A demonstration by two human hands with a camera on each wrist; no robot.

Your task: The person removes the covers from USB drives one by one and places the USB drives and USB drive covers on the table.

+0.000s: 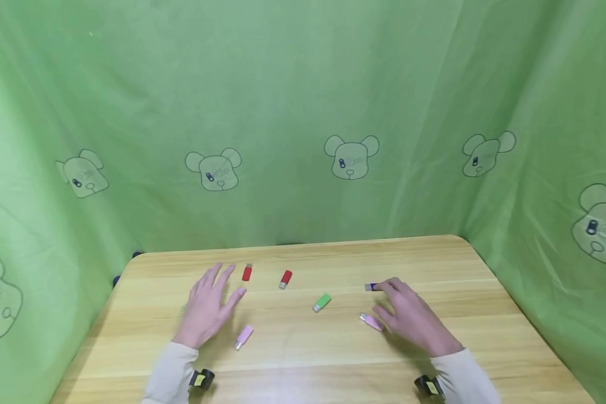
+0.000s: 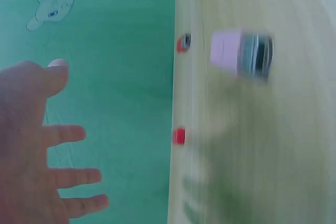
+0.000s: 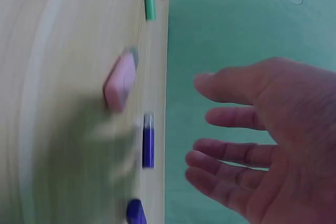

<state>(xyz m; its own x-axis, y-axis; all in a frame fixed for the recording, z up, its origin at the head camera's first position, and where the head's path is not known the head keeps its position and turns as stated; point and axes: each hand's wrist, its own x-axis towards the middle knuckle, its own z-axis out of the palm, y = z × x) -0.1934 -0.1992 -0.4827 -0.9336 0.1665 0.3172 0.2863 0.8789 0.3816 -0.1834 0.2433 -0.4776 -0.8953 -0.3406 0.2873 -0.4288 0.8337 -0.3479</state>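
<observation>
My left hand [image 1: 204, 310] hovers over the table's left side, fingers spread and holding nothing. A pink USB stick [image 1: 244, 336] lies beside its thumb side; a green USB stick [image 1: 183, 308] is mostly hidden behind the hand. Above the right half, my right hand [image 1: 415, 315] has its fingers loosely bent, with nothing in the grasp in the right wrist view. It partly covers a blue USB stick [image 1: 370, 287] in the head view, with a second pink USB stick [image 1: 371, 322] near the thumb. Another blue USB stick [image 3: 136, 212] shows in the right wrist view.
Two red USB sticks [image 1: 285, 279] lie toward the back, left of the middle. A green USB stick [image 1: 322, 303] sits near the centre of the wooden table [image 1: 303, 359]. Green curtains [image 1: 283, 84] with bear prints hang around the back and sides.
</observation>
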